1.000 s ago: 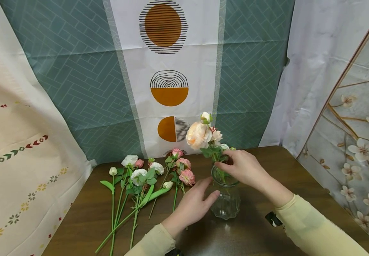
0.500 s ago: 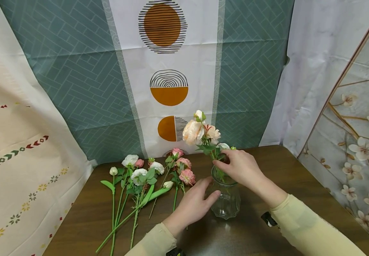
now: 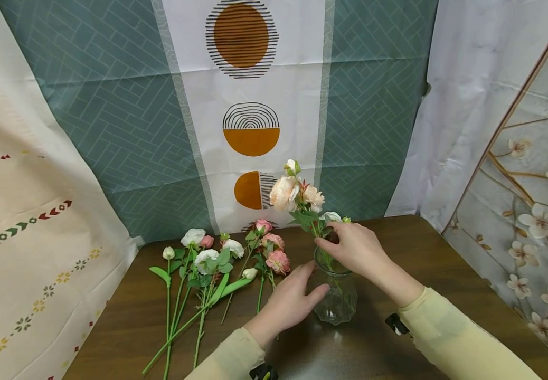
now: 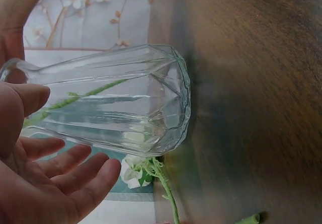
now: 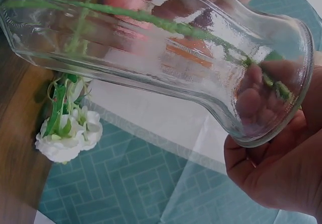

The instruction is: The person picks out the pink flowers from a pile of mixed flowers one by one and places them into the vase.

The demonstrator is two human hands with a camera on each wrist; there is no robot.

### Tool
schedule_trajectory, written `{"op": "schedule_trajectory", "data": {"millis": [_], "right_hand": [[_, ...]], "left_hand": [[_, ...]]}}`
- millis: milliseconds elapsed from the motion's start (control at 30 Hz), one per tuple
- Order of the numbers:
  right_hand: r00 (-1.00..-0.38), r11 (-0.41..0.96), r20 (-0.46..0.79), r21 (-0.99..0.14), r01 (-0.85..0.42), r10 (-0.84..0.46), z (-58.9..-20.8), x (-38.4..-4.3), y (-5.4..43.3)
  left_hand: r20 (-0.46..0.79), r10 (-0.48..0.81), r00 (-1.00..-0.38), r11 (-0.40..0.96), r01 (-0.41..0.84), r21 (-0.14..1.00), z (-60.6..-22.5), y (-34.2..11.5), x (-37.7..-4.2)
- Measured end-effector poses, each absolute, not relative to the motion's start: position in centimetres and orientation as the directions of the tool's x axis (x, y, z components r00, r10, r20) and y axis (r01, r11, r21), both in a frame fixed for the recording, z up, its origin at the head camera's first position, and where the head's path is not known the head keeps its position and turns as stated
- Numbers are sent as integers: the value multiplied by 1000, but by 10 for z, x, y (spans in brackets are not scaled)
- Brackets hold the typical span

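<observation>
One clear glass vase [image 3: 334, 303] stands upright on the brown table [image 3: 374, 359], just right of your left hand [image 3: 287, 303] and below your right hand [image 3: 357, 248]. Peach flowers [image 3: 284, 193] lean from its mouth, up and to the left of your right fingers, with green stem showing inside the glass. Your right hand partly hides a white bloom [image 3: 331, 217] behind it; whether that sits in the vase, you cannot tell. Pink flowers [image 3: 277, 262] lie just beyond your left hand, which covers part of their stems. Farther to its left lie white flowers [image 3: 206, 261] and two white tulips, one tulip's long stem crossing the others. Well beyond both hands hangs a green cloth [image 3: 369, 116] with a white strip of orange circles.

Your left hand comes in low, palm toward the vase, thumb and fingers spread beside the glass; contact is hard to judge. Your right hand reaches in higher from the right, its thumb and fingertips pinching the peach flowers' stem at the rim.
</observation>
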State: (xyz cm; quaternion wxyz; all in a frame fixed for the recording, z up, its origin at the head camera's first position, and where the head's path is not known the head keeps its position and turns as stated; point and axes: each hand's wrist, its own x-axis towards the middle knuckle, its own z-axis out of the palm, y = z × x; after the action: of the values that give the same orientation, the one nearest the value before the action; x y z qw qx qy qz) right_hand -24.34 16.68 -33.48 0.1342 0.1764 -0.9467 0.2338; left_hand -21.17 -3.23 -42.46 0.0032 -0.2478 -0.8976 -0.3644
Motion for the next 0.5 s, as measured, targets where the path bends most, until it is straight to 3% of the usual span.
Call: {"op": "schedule_trajectory", "data": {"millis": [500], "right_hand": [[-896, 846, 350, -356, -396, -272, -336, -241, 167]], "left_hand": [[174, 438, -882, 617, 435, 656, -423, -31, -210]]}}
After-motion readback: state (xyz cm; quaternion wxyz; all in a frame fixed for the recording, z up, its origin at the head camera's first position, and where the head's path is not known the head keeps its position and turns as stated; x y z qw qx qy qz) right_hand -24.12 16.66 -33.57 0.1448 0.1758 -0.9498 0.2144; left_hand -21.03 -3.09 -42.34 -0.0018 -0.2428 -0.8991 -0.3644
